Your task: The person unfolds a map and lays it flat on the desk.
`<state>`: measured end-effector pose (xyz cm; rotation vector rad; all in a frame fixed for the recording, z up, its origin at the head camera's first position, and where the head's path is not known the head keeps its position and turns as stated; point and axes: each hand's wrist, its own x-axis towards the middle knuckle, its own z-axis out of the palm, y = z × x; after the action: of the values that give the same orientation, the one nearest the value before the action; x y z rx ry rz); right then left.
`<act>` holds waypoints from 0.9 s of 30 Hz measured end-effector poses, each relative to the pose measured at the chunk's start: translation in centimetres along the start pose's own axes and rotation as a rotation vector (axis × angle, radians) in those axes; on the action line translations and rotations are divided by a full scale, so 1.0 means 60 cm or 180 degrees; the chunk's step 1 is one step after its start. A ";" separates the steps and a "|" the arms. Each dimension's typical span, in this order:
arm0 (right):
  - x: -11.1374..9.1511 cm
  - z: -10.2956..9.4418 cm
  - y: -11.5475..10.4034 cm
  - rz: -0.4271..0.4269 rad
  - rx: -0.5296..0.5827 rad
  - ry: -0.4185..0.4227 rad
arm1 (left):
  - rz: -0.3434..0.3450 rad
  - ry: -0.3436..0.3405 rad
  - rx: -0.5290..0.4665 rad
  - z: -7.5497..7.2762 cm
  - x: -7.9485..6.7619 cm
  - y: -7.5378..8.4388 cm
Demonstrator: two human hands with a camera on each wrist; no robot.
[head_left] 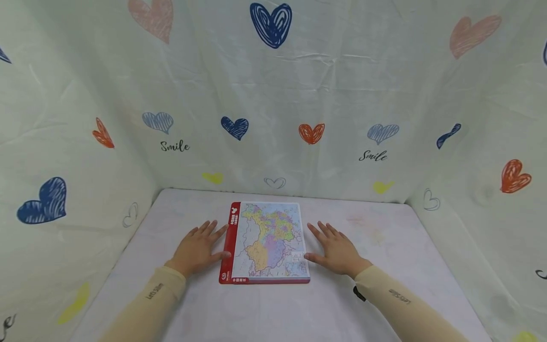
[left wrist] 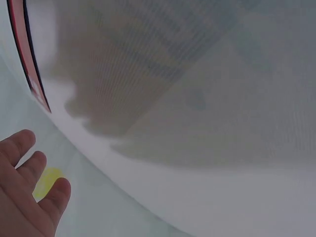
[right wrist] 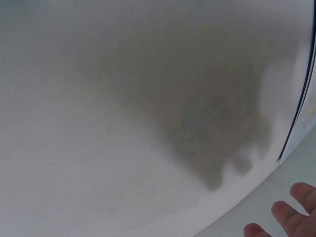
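A flat rectangular map board (head_left: 273, 242) with a coloured map and a red strip down its left side lies on the white table, turned so its lettering runs sideways. My left hand (head_left: 198, 249) is spread beside the red strip, its thumb tip at that edge. On the other side, my right hand (head_left: 337, 249) has its fingers extended, with the thumb close to the board's right edge; contact there is hard to tell. In the left wrist view, fingers (left wrist: 29, 182) show below the board's red edge (left wrist: 29, 59). Fingertips (right wrist: 286, 215) appear low in the right wrist view.
The white table (head_left: 205, 313) is bounded at the back and sides by a pale cloth (head_left: 273, 95) printed with hearts and the word Smile. A black band (head_left: 359, 294) shows at the right sleeve's cuff. Shadows of the hands fall on the tabletop.
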<state>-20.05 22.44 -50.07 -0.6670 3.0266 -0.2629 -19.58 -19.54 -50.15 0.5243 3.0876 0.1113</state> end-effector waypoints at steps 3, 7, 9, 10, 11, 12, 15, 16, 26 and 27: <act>0.003 0.005 -0.008 -0.0002 0.0021 -0.0061 | 0.0027 0.0015 -0.0035 0.003 -0.001 0.003; 0.008 0.016 -0.014 -0.0003 -0.0003 -0.0085 | 0.0025 0.0027 -0.0038 0.006 0.000 0.004; 0.010 0.023 -0.014 -0.0004 -0.0005 -0.0068 | 0.0014 0.0020 -0.0062 0.008 0.000 0.005; 0.012 0.026 -0.015 -0.0001 -0.0015 -0.0066 | 0.0010 0.0015 -0.0065 0.009 0.000 0.005; 0.013 0.029 -0.015 0.0005 -0.0012 -0.0071 | 0.0012 0.0013 -0.0072 0.011 0.000 0.005; 0.014 0.032 -0.016 0.0001 -0.0003 -0.0061 | 0.0017 0.0014 -0.0084 0.011 0.001 0.005; 0.017 0.039 -0.019 0.0007 0.0016 -0.0045 | 0.0031 0.0012 -0.0086 0.015 0.001 0.006; 0.018 0.040 -0.021 0.0014 0.0018 -0.0050 | 0.0038 0.0008 -0.0078 0.016 0.001 0.006; 0.026 0.057 -0.036 0.0025 0.0026 0.0010 | 0.0044 -0.0008 -0.0028 0.032 0.002 0.008; 0.027 0.059 -0.037 0.0014 0.0014 0.0021 | 0.0032 -0.0012 -0.0034 0.033 0.002 0.009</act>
<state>-20.37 19.25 -53.17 -0.6606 3.0325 -0.2721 -19.49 -18.87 -52.11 0.5390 3.0792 0.1267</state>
